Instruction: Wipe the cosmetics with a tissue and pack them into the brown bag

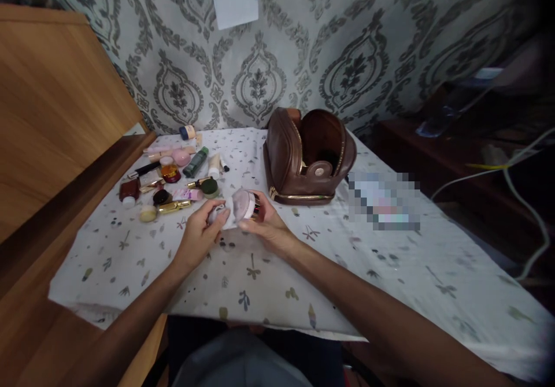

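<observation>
Near the middle of the table, my right hand (271,225) is closed round a round pinkish jar (244,204) with a dark, shiny end. Pressed against the jar's left side, my left hand (203,228) pinches a crumpled white cloth or wipe (226,216). Behind and to the right of my hands stands a brown leather bag (284,156), its top unzipped and gaping. Just beyond my left hand lies a dark green round jar (210,188), beside a pink tube (186,194) and a gold tube (174,206).
Several cosmetics, among them a green tube (196,162) and an amber jar (170,172), cover the table's back left. A blurred flat item (384,201) lies right of the bag. A wooden panel (65,86) rises at the left; a white cable (540,225) hangs at the right.
</observation>
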{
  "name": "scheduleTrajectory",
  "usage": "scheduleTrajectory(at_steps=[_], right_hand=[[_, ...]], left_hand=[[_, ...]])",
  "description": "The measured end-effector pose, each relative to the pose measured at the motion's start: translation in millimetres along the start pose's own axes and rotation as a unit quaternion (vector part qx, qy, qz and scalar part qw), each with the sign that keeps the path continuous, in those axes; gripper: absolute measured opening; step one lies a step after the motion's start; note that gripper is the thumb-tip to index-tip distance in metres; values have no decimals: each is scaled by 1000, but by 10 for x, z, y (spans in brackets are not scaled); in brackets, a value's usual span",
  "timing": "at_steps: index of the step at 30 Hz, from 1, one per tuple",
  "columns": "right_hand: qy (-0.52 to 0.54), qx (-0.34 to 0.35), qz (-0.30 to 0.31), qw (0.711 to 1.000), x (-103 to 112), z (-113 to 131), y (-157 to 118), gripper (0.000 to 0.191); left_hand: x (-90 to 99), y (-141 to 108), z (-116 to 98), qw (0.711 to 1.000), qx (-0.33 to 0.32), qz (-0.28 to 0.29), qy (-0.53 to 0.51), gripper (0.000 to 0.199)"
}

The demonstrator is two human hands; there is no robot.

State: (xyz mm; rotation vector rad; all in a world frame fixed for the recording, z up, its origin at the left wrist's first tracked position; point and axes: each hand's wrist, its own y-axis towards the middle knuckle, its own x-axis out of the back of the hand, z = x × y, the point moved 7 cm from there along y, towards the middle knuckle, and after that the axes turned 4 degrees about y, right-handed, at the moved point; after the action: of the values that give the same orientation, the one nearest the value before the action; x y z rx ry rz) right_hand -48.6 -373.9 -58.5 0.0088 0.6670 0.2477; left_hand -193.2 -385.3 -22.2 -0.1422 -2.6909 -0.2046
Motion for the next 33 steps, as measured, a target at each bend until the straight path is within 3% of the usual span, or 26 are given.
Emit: scheduleTrajectory(at_steps=[5,10,15,21,25,29,33], right_hand=[[-103,47,-33,993,76,84,14,79],[-203,46,-14,978,71,111,-7,81],[-132,-20,43,990,-14,8,-24,79],[-51,-5,5,999,63,83,29,76],[-15,1,-7,1000,141,108,67,77],[-50,13,11,999,172,152,93,83],[-135,37,35,990,142,262,91,89]], left_hand=[[-141,-38,19,995,40,63,-64,32],[-86,0,-39,995,47,71,-53,33],[19,125,-53,997,18,51,-56,34],[3,243,91,988,80,35,-126,47],[-144,271,39,968,115,72,-212,55],[-351,257,34,929,190,128,-291,57],[-426,290,66,901,226,108,-354,56]])
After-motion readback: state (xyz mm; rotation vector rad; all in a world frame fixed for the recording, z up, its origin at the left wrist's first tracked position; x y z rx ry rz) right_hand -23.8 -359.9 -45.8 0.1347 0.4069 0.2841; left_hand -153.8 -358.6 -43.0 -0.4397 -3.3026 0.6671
